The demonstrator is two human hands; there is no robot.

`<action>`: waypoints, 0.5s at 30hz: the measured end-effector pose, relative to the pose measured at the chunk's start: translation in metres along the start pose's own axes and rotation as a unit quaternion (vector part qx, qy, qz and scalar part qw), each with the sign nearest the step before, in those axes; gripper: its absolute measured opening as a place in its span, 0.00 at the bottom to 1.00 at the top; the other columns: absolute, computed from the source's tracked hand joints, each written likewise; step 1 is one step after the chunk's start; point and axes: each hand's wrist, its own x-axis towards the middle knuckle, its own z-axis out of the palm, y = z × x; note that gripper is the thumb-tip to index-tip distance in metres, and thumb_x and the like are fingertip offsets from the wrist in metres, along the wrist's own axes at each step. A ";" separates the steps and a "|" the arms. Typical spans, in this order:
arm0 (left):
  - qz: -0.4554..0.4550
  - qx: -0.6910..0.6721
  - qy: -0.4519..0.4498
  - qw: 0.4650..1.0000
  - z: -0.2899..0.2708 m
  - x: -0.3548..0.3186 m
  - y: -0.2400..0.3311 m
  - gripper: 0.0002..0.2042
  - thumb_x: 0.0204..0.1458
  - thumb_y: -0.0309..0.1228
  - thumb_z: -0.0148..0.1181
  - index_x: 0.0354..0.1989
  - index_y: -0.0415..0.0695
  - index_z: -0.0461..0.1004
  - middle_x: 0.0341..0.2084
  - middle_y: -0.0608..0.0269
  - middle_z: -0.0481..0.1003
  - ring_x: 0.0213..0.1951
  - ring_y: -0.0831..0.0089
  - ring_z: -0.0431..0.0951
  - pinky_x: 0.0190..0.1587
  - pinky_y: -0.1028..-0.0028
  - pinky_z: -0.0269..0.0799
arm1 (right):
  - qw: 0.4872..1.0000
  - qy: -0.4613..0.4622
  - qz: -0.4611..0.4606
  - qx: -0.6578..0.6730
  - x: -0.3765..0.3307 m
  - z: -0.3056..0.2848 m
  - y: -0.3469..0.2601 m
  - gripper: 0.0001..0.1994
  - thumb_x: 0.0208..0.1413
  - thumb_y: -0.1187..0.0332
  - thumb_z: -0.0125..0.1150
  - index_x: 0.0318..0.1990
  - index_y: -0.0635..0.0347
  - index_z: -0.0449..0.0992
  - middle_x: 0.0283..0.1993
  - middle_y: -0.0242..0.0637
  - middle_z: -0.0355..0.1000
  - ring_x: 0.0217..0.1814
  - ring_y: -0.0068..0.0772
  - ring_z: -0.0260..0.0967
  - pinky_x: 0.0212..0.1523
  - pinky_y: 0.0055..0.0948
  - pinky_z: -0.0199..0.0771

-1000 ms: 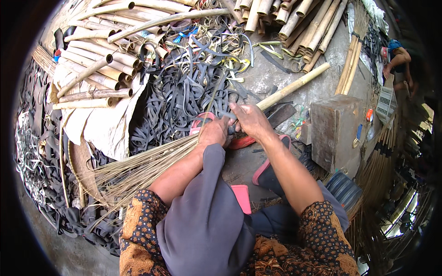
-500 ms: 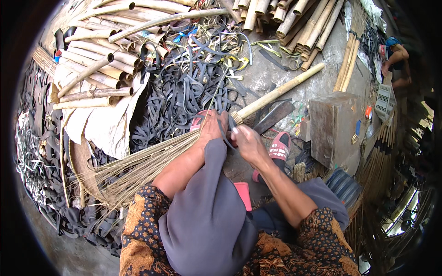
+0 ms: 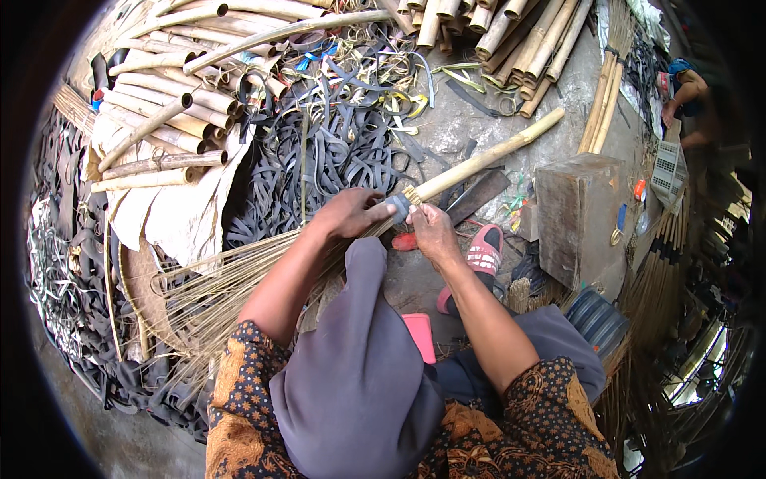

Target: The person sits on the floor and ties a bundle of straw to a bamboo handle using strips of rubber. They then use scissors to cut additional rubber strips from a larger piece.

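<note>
A stick broom lies across my lap: a fan of thin tan sticks (image 3: 239,275) joined to a pale bamboo handle (image 3: 495,160) that points up to the right. A grey-black rubber strip (image 3: 398,209) is wound round the joint, just below the short cut ends of the sticks. My left hand (image 3: 347,214) closes over the bundle from the left, thumb against the wrapping. On the other side of the joint my right hand (image 3: 435,234) has its fingertips pinched together at the binding. Whether they hold the strip's loose end is hidden.
Tangled rubber strips (image 3: 319,152) heap up beyond my hands. A broad dark blade (image 3: 479,195) lies under the handle, near a wooden block (image 3: 580,219). Cut bamboo poles (image 3: 171,100) are stacked at far left. Another person's arm (image 3: 688,88) shows at far right.
The rubber strip that hung in a loop between my hands now sits tight round the joint. My left hand has slid left and down along the bundle; my right hand has moved in to the binding.
</note>
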 end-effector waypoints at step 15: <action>0.009 0.323 0.220 0.920 0.047 -0.009 0.001 0.41 0.47 0.55 0.72 0.62 0.37 0.67 0.51 0.47 0.76 0.56 0.53 0.77 0.59 0.59 0.71 | 0.999 0.012 0.005 -0.045 0.020 0.013 -0.020 0.18 0.66 0.59 0.53 0.36 0.67 0.80 0.31 0.52 0.78 0.35 0.47 0.78 0.42 0.42 0.74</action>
